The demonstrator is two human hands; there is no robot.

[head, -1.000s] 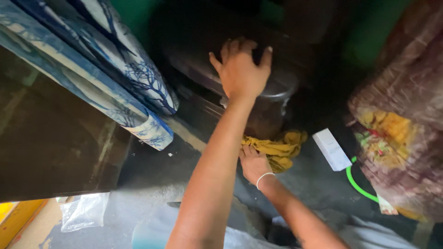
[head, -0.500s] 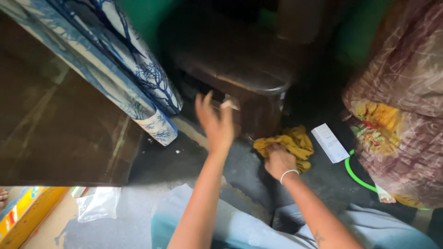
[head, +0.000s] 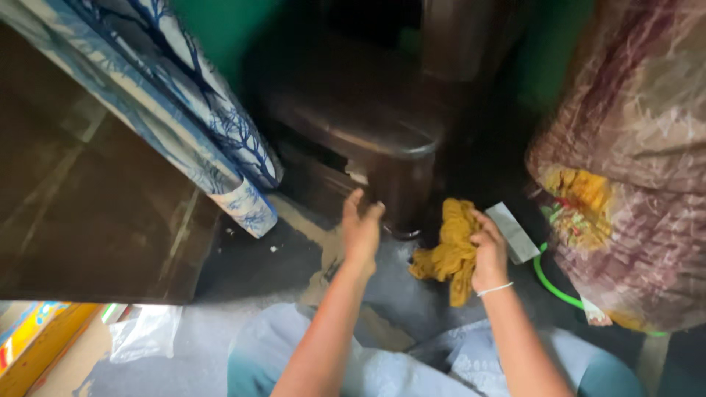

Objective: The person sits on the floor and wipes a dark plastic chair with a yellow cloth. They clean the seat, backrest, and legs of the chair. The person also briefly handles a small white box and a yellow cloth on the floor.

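A crumpled mustard-yellow cloth [head: 450, 250] is gripped in the right hand [head: 489, 251], whose fingers are curled around its upper edge, so that the cloth hangs bunched just to the left of that hand and above the grey floor [head: 279, 257]. The left hand [head: 361, 229] is held empty, its fingers loosely extended and pointed away from the body, close to the lower front of a dark brown plastic stool [head: 360, 140] that stands just beyond its fingertips; whether the stool is touched cannot be told through the blur. A flat white box [head: 512, 231] lies just beyond the right hand, and a bright green hose [head: 553, 283] curves on the floor to that hand's right. A brownish patterned bundle of fabric [head: 632, 154] is seen farther right. Well to the left of the left hand, a rolled blue-and-white tree-patterned mattress [head: 198, 125] leans beside a dark wooden panel [head: 81, 220].
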